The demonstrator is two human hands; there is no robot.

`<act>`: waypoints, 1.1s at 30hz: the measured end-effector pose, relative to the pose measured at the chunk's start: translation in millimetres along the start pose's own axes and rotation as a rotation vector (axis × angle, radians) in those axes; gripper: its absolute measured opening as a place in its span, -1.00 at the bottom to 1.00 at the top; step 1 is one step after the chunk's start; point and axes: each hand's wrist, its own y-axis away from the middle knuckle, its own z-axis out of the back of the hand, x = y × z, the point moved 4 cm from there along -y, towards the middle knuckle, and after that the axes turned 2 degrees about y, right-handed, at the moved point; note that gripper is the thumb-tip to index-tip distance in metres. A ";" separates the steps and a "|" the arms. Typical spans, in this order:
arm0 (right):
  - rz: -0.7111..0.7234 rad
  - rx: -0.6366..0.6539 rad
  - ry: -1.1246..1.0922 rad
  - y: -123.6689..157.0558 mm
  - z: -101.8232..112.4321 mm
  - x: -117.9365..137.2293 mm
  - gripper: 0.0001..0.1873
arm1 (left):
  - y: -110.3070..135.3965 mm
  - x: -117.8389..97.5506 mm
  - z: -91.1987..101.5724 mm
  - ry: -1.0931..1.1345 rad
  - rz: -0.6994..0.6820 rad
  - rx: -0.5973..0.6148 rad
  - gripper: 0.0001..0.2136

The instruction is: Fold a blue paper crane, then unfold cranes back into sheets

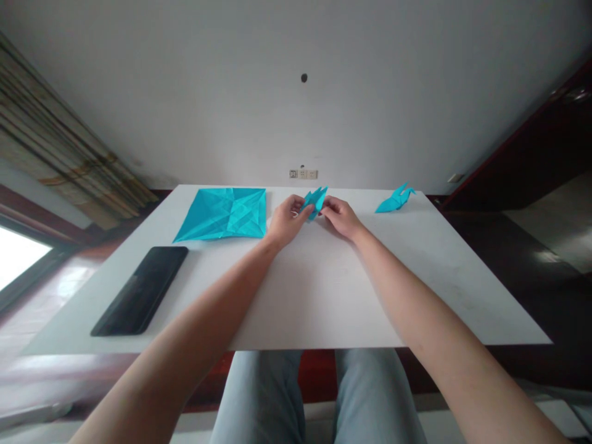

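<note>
Blue paper model (315, 201), seemingly partway folded, pinched between left hand (284, 221) and right hand (340, 217); finished crane (394, 200) far right, creased sheet (222, 214) left.

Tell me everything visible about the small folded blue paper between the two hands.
The small folded paper is bright turquoise: a thin sheet creased into a narrow, layered shape whose pointed tips angle upward. It sits tilted over the far middle of the white table. The left hand pinches its left side and the right hand its right. Whether it touches the tabletop cannot be told, and the finer folds are too small to read.
</note>
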 end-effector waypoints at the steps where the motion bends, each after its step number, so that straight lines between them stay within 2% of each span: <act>1: -0.021 0.010 -0.026 0.7 -0.4 1.3 -0.71 | -0.7 -0.1 0.8 0.015 -0.005 -0.014 -0.84; 4: -0.081 0.011 -0.100 2.3 -1.8 1.7 -0.61 | -2.1 2.1 0.9 0.064 0.034 -0.015 -0.78; 7: -0.078 -0.022 -0.082 2.2 -3.3 -0.8 -0.46 | -1.3 4.8 -1.8 0.095 0.094 0.022 -0.73; 9: -0.073 -0.030 -0.063 1.7 -4.2 -2.6 -0.44 | 0.1 5.2 -2.6 0.139 0.114 0.013 -0.75; 13: -0.084 -0.015 -0.100 0.4 -3.8 -3.5 -0.41 | 1.6 3.5 -3.9 0.226 0.134 -0.005 -0.48; 14: -0.086 -0.016 -0.110 0.3 -2.9 -3.2 -0.40 | 1.5 2.8 -4.1 0.229 0.142 -0.004 -0.48; 18: -0.097 -0.017 -0.151 0.7 0.2 -1.4 -0.43 | 0.8 1.7 -2.3 0.191 0.183 -0.034 -0.70; 23: -0.096 0.023 -0.184 1.0 -0.6 -0.4 -0.56 | 0.8 6.4 0.2 0.144 0.211 -0.070 -0.70; 31: -0.081 0.006 -0.111 -0.3 -2.7 -5.1 -0.57 | 4.5 -6.3 -3.9 0.032 0.066 0.021 -0.86; 33: -0.079 0.005 -0.099 -0.1 -3.1 -5.3 -0.57 | 7.8 -12.2 -3.7 0.021 0.047 0.041 -0.83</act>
